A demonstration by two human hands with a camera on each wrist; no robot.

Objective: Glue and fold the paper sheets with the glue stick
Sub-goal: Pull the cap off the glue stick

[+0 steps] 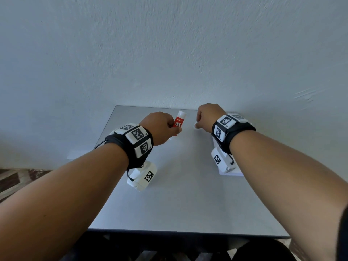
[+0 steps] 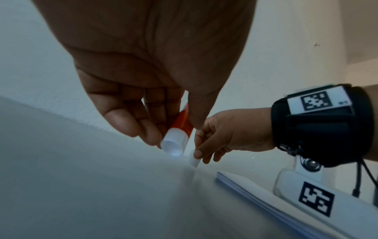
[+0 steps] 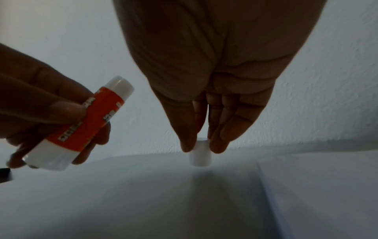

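Observation:
My left hand (image 1: 174, 127) grips a red and white glue stick (image 1: 178, 122) above the far middle of the grey table (image 1: 178, 204); the stick is tilted, its white end up and away. In the left wrist view the glue stick (image 2: 180, 127) sits between thumb and fingers. My right hand (image 1: 197, 125) pinches a small white cap (image 3: 200, 155) at its fingertips, low over the table to the right of the stick. Whether the cap (image 2: 193, 159) touches the table I cannot tell. A stack of white paper sheets (image 2: 245, 186) lies at the right, partly hidden under my right wrist.
The paper stack (image 3: 317, 186) reaches toward the table's far right corner. A pale wall rises directly behind the table. A pale sheet edge (image 1: 75, 154) shows off the table's left side. Patterned floor lies at lower left.

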